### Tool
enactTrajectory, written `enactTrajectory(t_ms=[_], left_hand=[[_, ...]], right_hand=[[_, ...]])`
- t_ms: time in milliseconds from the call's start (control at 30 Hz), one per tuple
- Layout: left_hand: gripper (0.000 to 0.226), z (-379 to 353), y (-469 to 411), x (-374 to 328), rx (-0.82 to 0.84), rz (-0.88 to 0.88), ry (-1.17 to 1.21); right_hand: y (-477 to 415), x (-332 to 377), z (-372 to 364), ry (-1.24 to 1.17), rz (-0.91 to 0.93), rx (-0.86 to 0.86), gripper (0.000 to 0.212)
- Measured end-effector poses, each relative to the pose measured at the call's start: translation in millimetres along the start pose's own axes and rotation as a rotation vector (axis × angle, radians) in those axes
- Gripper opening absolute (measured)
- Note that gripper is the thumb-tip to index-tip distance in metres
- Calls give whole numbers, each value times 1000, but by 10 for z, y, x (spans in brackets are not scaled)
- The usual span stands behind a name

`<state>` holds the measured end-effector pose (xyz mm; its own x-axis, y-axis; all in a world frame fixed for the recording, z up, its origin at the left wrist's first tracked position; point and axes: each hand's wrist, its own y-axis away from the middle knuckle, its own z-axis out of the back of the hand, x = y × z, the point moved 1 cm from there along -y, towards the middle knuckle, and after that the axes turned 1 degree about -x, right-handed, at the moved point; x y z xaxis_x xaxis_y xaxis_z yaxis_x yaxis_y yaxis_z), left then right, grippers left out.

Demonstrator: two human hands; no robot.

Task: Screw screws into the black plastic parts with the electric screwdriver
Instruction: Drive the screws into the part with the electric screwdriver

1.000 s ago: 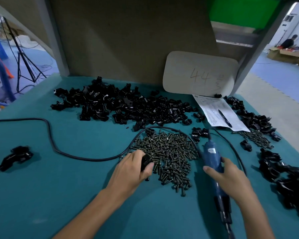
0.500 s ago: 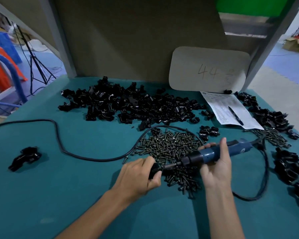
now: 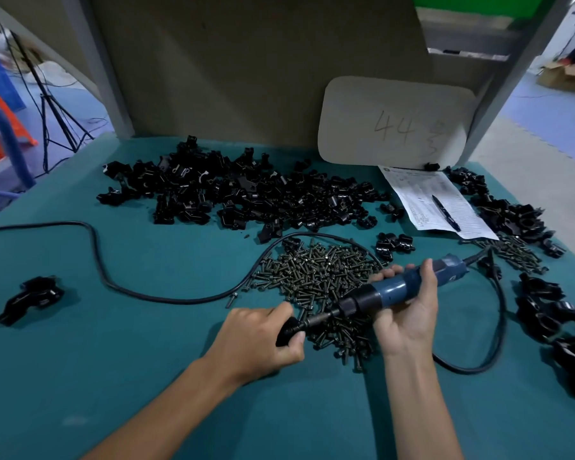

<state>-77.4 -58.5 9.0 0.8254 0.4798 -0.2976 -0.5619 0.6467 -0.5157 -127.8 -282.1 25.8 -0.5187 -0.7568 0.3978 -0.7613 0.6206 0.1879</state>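
Left hand, grip clamped on one black plastic part at counter centre. Right hand, grip clamped round electric screwdriver, bit meeting that part. Screws just beyond; parts heap at 12 o'clock: most apparently undone.

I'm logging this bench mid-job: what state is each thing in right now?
left hand: grips a black plastic part.
right hand: grips the electric screwdriver.
electric screwdriver: held nearly level, bit against the black plastic part.
screws: loose heap on the table.
black parts: loose heap at the back.
pen: lying on the paper sheet.
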Motion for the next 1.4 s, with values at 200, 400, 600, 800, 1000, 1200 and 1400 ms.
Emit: enactTrajectory(t_ms=[200, 400, 600, 800, 1000, 1200, 1400], left_hand=[[26, 31, 5, -8, 93, -11, 28], [24, 33, 14, -5, 29, 11, -13], [29, -42, -60, 79, -62, 10, -196], [32, -65, -45, 48, -68, -18, -176], [30, -54, -42, 42, -79, -18, -172], [30, -53, -50, 43, -71, -21, -177], [32, -54, -46, 49, -78, -27, -184]], right_hand=[[-8, 12, 46, -35, -17, 55, 21], [12, -12, 58, -33, -120, 157, 21], [8, 38, 41, 8, -103, 116, 25], [89, 53, 78, 11, -107, 125, 22], [38, 53, 101, 64, -87, 66, 28], [38, 44, 86, 50, -90, 66, 24], [37, 42, 91, 53, -93, 53, 23]])
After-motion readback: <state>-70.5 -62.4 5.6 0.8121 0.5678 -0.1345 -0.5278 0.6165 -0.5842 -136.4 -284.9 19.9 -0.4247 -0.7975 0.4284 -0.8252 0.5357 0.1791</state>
